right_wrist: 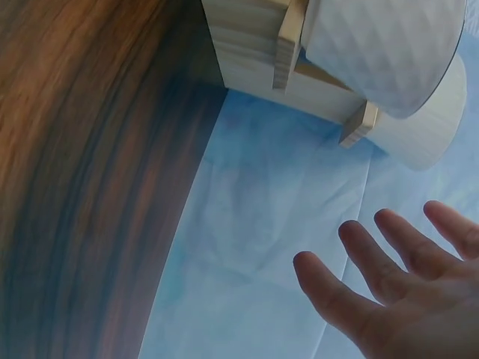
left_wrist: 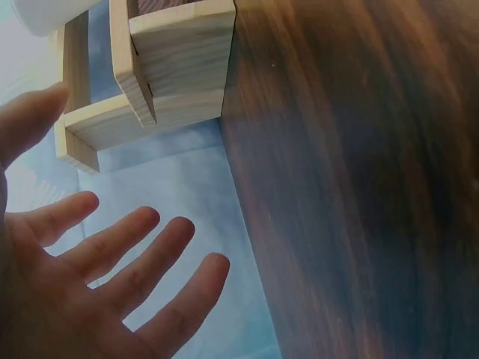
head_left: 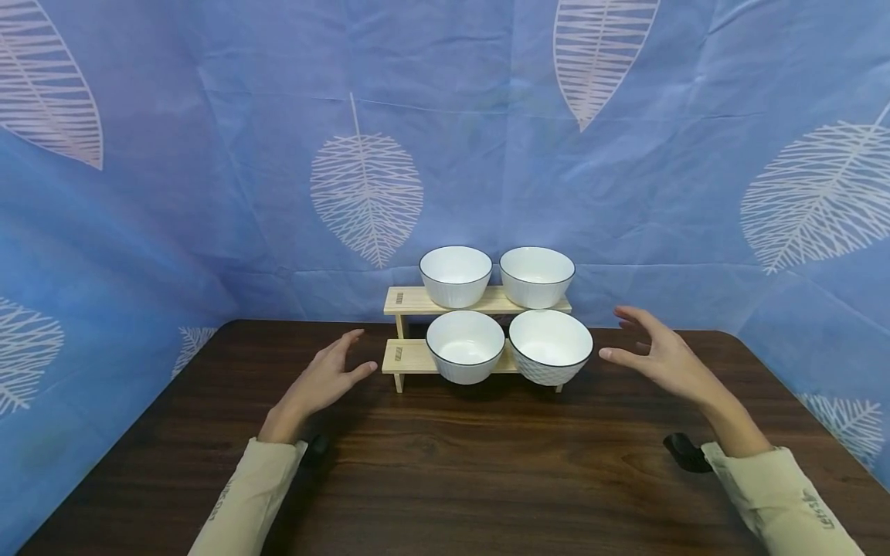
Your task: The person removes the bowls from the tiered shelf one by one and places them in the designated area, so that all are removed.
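Observation:
A two-tier wooden rack [head_left: 410,357] bears white bowls with dark rims, two on each tier. On the lower tier sit a ribbed bowl [head_left: 466,351] at left and a bowl with a diamond-textured outside [head_left: 552,351] at right. Two more ribbed bowls, one at left [head_left: 455,278] and one at right [head_left: 537,278], stand on the upper tier. My left hand [head_left: 323,382], fingers spread, hovers just left of the rack and touches nothing. To the right of the textured bowl, my right hand [head_left: 667,359] is held in the air, its fingers apart and nothing in it.
Rack and bowls stand near the back edge of a dark wood-grain table [head_left: 487,471]. Behind it hangs a blue cloth [head_left: 466,170] with white leaf prints, which also runs along both sides. A dark strap end [head_left: 687,452] sticks out by the right cuff.

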